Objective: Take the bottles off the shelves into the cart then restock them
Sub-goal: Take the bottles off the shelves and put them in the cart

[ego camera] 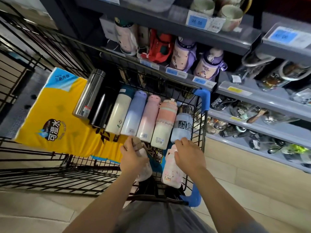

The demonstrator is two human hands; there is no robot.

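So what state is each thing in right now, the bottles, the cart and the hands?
Row of bottles: lying side by side in the cart.
Cart: parked against the shelves.
Left hand: gripping a pale bottle.
Right hand: resting on a pink bottle.
Shelf bottles: standing upright.

Nine bottles in cart (200,130) (seven in row (133,113), two under hands), four on shelf (183,52).
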